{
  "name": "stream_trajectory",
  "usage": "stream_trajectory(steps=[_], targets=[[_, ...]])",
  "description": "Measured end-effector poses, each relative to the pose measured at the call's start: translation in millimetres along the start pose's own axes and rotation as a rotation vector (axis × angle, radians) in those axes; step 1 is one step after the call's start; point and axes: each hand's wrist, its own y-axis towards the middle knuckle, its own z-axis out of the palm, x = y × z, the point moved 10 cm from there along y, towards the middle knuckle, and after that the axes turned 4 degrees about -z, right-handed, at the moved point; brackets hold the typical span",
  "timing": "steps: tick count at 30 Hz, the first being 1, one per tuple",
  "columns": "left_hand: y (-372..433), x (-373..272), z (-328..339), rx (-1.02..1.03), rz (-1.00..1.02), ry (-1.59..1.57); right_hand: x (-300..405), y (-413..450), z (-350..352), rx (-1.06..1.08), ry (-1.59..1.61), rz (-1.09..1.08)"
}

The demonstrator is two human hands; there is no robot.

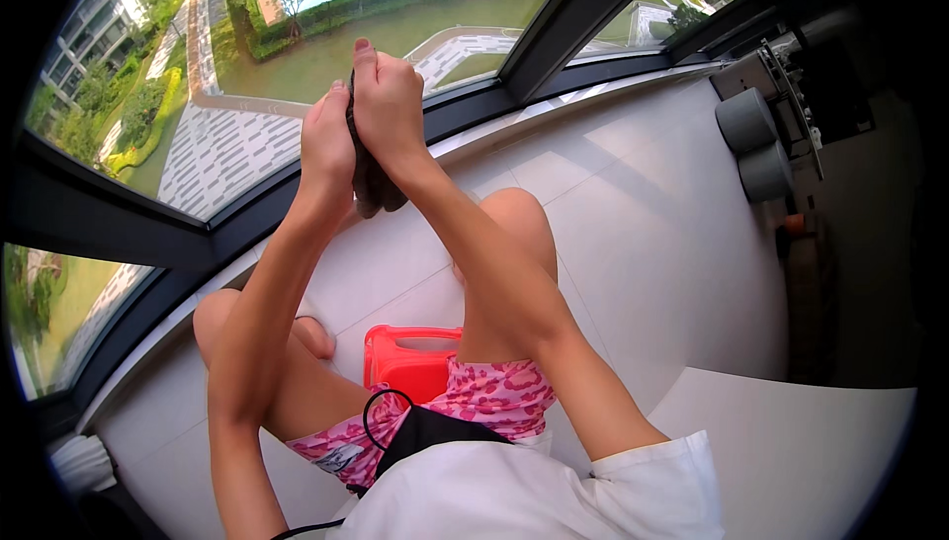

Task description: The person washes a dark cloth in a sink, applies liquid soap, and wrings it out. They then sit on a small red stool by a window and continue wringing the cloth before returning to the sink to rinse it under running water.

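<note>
My left hand point(328, 138) and my right hand point(389, 106) are raised side by side in front of the window, both closed around a dark piece of cloth point(365, 169). Its lower end hangs in soft folds beneath my fists, and most of the upper part is hidden by my fingers. Both thumbs point up. Below my arms, a red plastic stool or box point(411, 373) with a slot in its top shows between my bare legs.
Large dark-framed window panes point(460, 106) run along the front and left. Pale floor tiles point(630, 243) spread to the right. Two grey cylindrical stools point(745, 119) stand at far right, and a white flat surface point(786, 451) lies at lower right. White fabric point(83, 464) is at lower left.
</note>
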Motion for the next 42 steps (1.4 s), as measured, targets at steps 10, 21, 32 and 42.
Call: stream_trajectory(steps=[10,21,32,42], targets=[[20,-7,-29,-0.097,0.044,-0.011,-7,8,32,0.094,-0.101,-0.041],[21,12,-14,0.058,0.014,0.040,-39,28,29,0.228,-0.212,-0.072],[21,-68,-76,-0.030,0.258,0.700,-28,9,-37,0.191,0.573,0.375],[25,-16,-66,-0.228,-0.038,-0.350,27,-17,13,0.068,0.109,-0.218]])
